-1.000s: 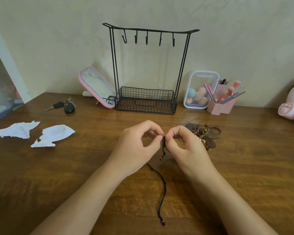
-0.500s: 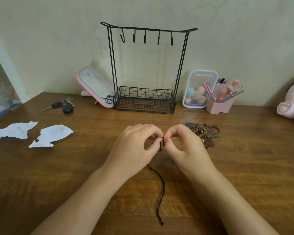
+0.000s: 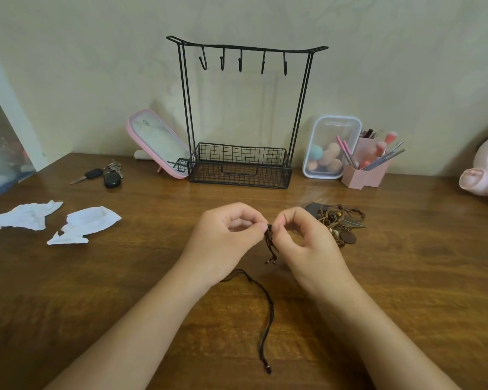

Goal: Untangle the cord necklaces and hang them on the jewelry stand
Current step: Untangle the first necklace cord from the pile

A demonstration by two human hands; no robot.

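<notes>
Head view. Both hands are raised over the middle of the wooden bench (image 3: 406, 291), fingertips nearly meeting. The left hand (image 3: 223, 240) and the right hand (image 3: 307, 246) each pinch the black cord necklace (image 3: 268, 305) between thumb and forefinger at the same spot, with the other fingers curled. Two short cord ends hang just below the pinch, each tipped by a small bead. The long part of the cord lies on the bench, running from under the left wrist toward the viewer and ending in a bead. A tangled pile of brown necklaces (image 3: 337, 225) lies on the bench just right of the right hand. The black wire jewelry stand (image 3: 238, 171) stands upright at the back against the wall, its five hooks under the top bar. Flanking it are a pink mirror (image 3: 158, 144), keys (image 3: 106, 175), two crumpled tissues (image 3: 86, 223), a clear container (image 3: 331, 144) and a pink brush holder (image 3: 366, 173).
</notes>
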